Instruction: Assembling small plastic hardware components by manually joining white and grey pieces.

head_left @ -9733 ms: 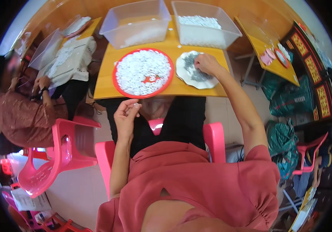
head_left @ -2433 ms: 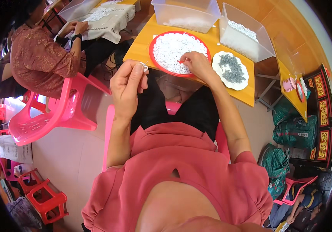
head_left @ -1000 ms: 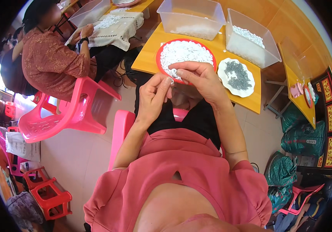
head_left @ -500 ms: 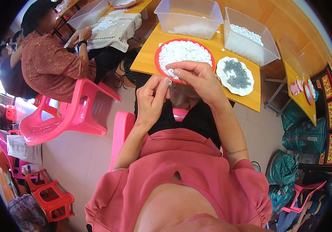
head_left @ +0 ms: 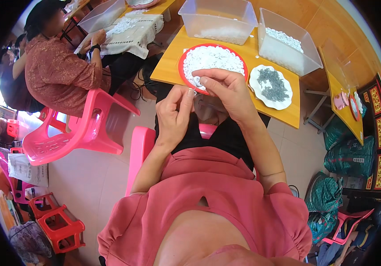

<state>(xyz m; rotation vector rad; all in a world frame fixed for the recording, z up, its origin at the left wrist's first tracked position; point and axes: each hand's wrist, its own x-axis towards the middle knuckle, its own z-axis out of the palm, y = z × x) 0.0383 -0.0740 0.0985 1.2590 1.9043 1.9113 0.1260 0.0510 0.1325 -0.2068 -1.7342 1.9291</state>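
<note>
Both of my hands meet in front of the red-rimmed tray (head_left: 181,67), which is heaped with small white ring-shaped pieces (head_left: 212,58). My left hand (head_left: 175,111) is closed, thumb and forefinger pinched together; a tiny pale bit shows at the tips, too small to name. Just right of it, my right hand (head_left: 231,94) pinches a small white ring-shaped piece (head_left: 197,81) over the tray's near edge. Beside that hand lies a white scalloped plate (head_left: 283,103) with many small grey pieces (head_left: 272,86) on it.
Two clear plastic bins (head_left: 219,20) (head_left: 290,46) holding white pieces stand at the back of the yellow table (head_left: 168,66). At left a person (head_left: 59,75) sits on a pink chair (head_left: 84,128). Red stools (head_left: 59,224) stand lower left, green bags (head_left: 350,155) at right.
The white piece at my right fingertips shows more of its round face, and the fingers have shifted slightly. My left hand stays pinched, nearly in place.
</note>
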